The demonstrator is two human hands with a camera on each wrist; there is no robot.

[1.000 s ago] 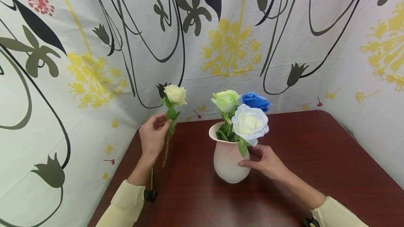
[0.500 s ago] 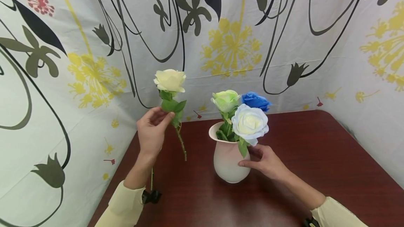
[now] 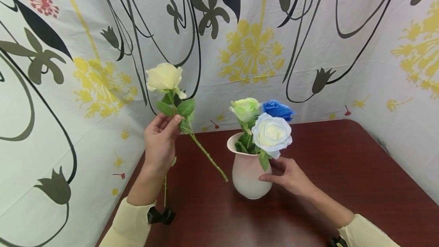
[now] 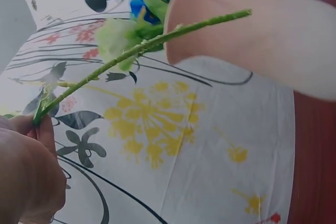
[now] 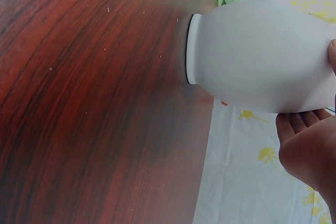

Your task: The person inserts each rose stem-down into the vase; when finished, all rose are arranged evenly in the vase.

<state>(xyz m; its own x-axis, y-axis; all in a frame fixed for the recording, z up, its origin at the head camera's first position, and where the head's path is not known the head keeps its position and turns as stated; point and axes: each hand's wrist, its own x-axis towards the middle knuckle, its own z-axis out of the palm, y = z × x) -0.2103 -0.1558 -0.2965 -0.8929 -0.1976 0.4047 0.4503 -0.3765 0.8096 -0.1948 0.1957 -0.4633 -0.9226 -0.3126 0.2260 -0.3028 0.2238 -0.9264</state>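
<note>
Head view: left hand pinched cream rose stem, lifted it higher than second ago, stem tip swung toward vase near table left edge. Right hand cupped vase side. Insertion looked close.

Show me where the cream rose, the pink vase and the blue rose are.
cream rose [image 3: 164, 77], head view, on the bloom's petals.
pink vase [image 3: 247, 180], head view, on the belly of its body.
blue rose [image 3: 277, 109], head view, on the bloom's middle.
</note>
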